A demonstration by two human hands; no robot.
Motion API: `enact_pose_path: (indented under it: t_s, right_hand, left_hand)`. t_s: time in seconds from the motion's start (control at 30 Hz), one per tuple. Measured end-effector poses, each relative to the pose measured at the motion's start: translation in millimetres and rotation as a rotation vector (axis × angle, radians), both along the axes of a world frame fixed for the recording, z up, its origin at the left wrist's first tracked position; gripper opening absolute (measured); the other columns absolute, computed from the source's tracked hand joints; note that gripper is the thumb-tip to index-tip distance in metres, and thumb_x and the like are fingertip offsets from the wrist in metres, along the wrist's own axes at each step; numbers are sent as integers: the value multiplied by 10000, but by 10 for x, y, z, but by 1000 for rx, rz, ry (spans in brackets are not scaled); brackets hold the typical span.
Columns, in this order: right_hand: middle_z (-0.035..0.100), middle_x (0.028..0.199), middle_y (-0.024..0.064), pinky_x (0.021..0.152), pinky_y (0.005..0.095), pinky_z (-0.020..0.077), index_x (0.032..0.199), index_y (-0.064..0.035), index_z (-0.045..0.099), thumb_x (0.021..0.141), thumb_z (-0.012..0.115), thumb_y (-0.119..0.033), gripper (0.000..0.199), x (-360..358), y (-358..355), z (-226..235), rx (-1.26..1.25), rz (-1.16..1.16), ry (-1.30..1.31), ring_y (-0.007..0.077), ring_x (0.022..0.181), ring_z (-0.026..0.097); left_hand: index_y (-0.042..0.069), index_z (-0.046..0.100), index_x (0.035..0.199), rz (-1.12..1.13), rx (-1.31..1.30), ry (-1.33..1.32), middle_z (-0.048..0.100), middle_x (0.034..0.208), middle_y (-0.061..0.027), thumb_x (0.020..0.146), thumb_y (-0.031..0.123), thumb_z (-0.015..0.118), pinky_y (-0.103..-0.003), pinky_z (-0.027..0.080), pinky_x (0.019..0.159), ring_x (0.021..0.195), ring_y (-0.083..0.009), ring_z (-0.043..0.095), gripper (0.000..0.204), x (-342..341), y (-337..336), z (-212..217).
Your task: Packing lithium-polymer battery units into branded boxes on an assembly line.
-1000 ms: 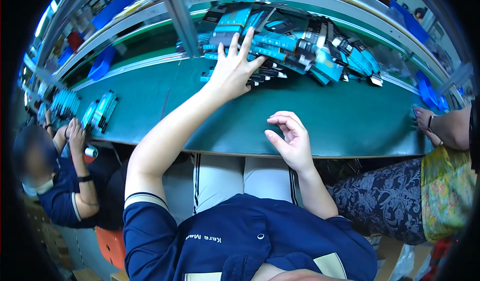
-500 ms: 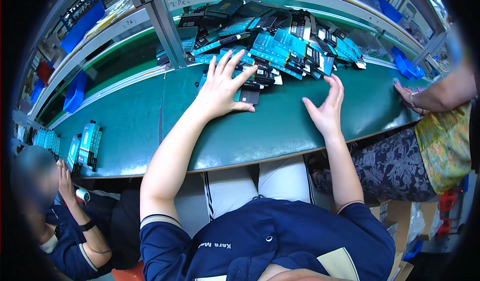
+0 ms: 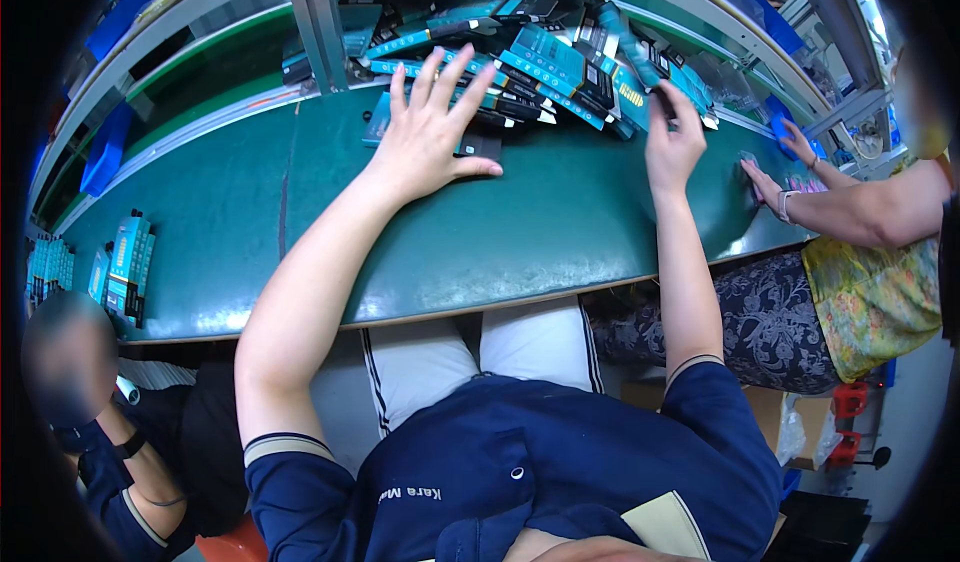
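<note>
A heap of flat teal-and-black cardboard boxes (image 3: 548, 60) lies along the far side of the green table (image 3: 430, 252). Over the near left edge of this heap rests my left hand (image 3: 422, 140), its fingers spread and nothing gripped. A dark box (image 3: 480, 148) shows partly beside its thumb. At the heap's right side my right hand (image 3: 676, 142) has its fingers closed on the near end of a teal box (image 3: 632, 50), which is tilted and smeared by motion. The fingertips partly hide that end.
Stacked teal boxes (image 3: 130, 267) stand at the table's left end, near a seated person. Another person's hands (image 3: 765, 184) are at the right end, by a blue bin (image 3: 780, 122). A metal post (image 3: 322, 32) rises at the heap's left.
My right hand has gone from open to closed on a teal box at the heap. My left hand stays spread over the boxes. The right-hand person's second hand has come into view.
</note>
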State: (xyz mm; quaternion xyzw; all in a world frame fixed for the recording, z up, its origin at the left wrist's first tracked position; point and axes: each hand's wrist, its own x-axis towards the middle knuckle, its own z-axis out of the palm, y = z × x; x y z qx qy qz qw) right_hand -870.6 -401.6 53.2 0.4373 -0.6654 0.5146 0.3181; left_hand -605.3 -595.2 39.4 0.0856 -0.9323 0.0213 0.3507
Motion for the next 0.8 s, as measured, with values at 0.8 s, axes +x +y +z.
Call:
enact_pose_path:
  t_s: [0.8]
  right_hand:
    - [644, 979, 242, 844, 513, 464, 1048, 2, 631, 891, 619, -267, 312, -459, 1439, -285, 728, -402, -34, 424, 956, 580]
  left_hand:
    - [-19, 539, 1118, -106, 317, -284, 499, 1245, -233, 746, 384, 790, -471, 345, 1047, 1199, -386, 462, 603, 83, 1403, 182]
